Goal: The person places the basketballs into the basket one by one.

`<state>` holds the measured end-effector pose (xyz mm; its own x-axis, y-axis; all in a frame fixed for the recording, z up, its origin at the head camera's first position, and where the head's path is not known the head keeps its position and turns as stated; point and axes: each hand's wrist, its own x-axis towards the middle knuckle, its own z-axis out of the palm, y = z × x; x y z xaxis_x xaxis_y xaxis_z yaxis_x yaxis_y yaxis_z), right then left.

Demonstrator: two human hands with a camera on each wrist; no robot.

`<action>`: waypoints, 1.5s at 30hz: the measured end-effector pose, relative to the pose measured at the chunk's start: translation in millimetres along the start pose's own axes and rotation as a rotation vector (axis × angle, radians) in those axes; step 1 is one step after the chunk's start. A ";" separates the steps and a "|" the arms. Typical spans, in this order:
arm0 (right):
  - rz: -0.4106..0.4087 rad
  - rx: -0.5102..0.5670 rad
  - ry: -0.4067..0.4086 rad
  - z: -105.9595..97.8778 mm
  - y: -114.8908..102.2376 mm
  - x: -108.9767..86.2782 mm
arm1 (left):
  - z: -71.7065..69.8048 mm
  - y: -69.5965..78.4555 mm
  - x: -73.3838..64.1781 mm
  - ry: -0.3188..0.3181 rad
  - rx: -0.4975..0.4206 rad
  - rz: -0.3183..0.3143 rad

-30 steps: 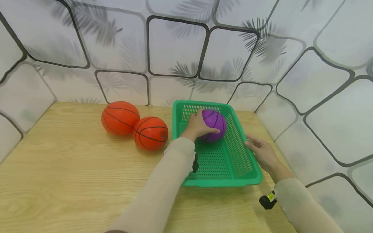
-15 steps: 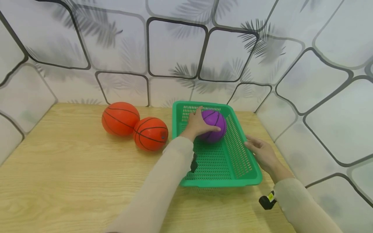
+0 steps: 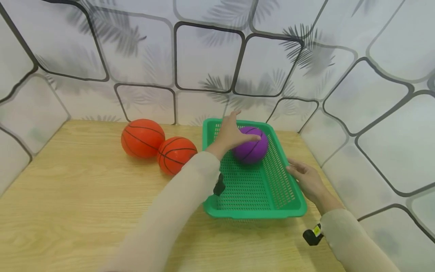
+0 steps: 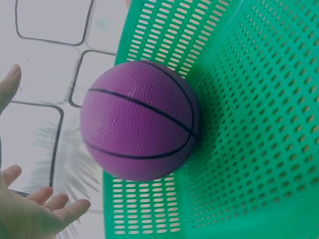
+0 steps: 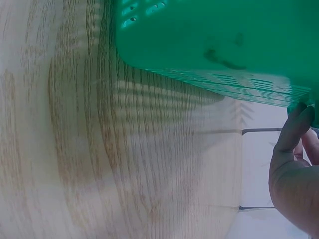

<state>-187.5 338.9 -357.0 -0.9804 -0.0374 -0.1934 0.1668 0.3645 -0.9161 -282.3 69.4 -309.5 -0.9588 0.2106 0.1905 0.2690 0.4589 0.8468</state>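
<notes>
The purple ball sits inside the green basket, toward its far end; we cannot tell whether it touches the far wall. Our left hand is spread wide at the ball's left, thumb and fingers well apart, and has hold of nothing: the left wrist view shows a gap between it and the ball. Our right hand pinches the basket's right rim. To the left, a larger orange ball and a smaller orange ball lie close together on the wooden table.

We judge the purple ball light and springy, not fragile; its pebbled skin should resist slipping, though a nudge could roll it. We would best cup it at its widest, thumb and fingers opposed. The basket looks thin and flexible, so its rim suits our hold.
</notes>
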 end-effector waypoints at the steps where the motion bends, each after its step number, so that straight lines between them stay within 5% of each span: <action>1: 0.001 0.002 0.000 -0.2 0.2 -0.1 | -2.7 1.3 -0.4 0.001 -0.002 0.014; 16: -0.010 -0.039 0.005 -1.2 2.1 -1.7 | -49.5 7.0 -12.5 -0.002 0.078 0.169; 28: -0.016 -0.073 0.010 -0.8 0.3 -0.4 | -92.9 -21.3 -24.7 0.042 0.085 0.293; 45: -0.019 -0.067 -0.007 -0.5 0.8 -2.3 | -151.6 -74.0 -43.0 0.196 0.075 0.272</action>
<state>-185.2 339.7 -357.1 -0.9825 -0.0516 -0.1789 0.1405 0.4256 -0.8940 -274.7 -104.4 -305.0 -0.8485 0.1676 0.5020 0.5160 0.4723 0.7146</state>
